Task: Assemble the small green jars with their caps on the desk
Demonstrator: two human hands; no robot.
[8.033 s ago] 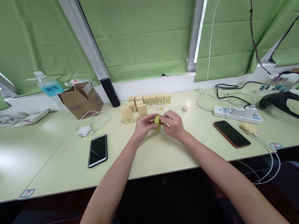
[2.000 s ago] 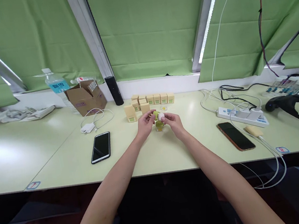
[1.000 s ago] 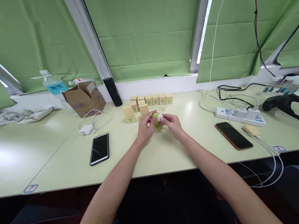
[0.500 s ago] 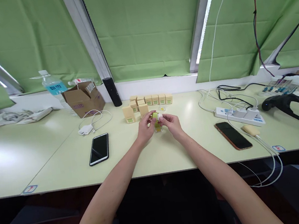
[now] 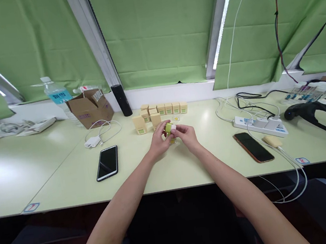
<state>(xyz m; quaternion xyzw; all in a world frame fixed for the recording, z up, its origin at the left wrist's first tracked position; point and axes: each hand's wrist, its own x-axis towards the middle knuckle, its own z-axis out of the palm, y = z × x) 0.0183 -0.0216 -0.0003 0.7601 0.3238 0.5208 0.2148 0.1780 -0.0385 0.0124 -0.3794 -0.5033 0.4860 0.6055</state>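
My left hand [image 5: 158, 139] and my right hand [image 5: 186, 135] meet above the middle of the pale green table [image 5: 53, 180]. The left fingers pinch a small yellow-green cap [image 5: 168, 128]. The right fingertips press a small white piece [image 5: 173, 127] against its side. Just beneath them a small jar [image 5: 172, 140] shows between the hands, mostly hidden. Several small tan boxes [image 5: 164, 108] with green labels stand in a row right behind the hands, and two more tan boxes [image 5: 139, 124] stand nearer on the left.
A black phone [image 5: 106, 163] and a white charger [image 5: 92, 142] lie to the left. A cardboard box [image 5: 89, 108], a black cylinder [image 5: 121, 100] and a water bottle [image 5: 55, 97] stand at the back. A power strip [image 5: 259, 124], a second phone [image 5: 253, 147] and cables lie to the right.
Eight seconds ago both hands held the green object. Two seconds ago the jar stood in the open, with the cap and white piece held apart. They are now pressed together over it.
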